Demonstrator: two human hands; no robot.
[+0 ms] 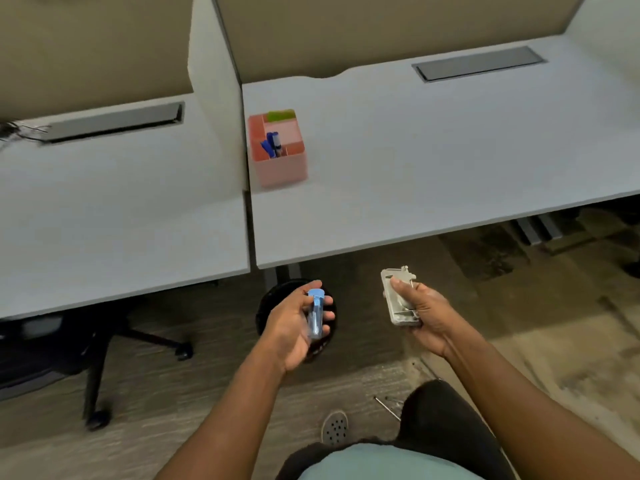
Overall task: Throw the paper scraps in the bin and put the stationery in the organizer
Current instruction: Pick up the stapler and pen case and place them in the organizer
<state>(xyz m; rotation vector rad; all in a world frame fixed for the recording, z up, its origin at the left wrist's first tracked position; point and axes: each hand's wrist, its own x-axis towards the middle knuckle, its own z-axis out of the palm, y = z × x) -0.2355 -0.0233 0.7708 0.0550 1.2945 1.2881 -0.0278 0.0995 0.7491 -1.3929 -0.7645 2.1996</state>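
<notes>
My left hand [294,320], fingers clamped on a tube [316,315] lying lengthwise toward the organizer [277,150], is nearer it; right hand [420,311] grips a stapler [398,299].

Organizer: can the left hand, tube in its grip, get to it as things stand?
Probably yes. The desk around the organizer is bare and nothing stands between it and the left hand, though the hand is below desk level and must rise.

View: one head camera, no second view to share with.
Position: above the floor, just in front of the desk [433,161] front edge.
Facing: forward and steeply down.
Nearness: hands close below; desk's far edge beyond.
</notes>
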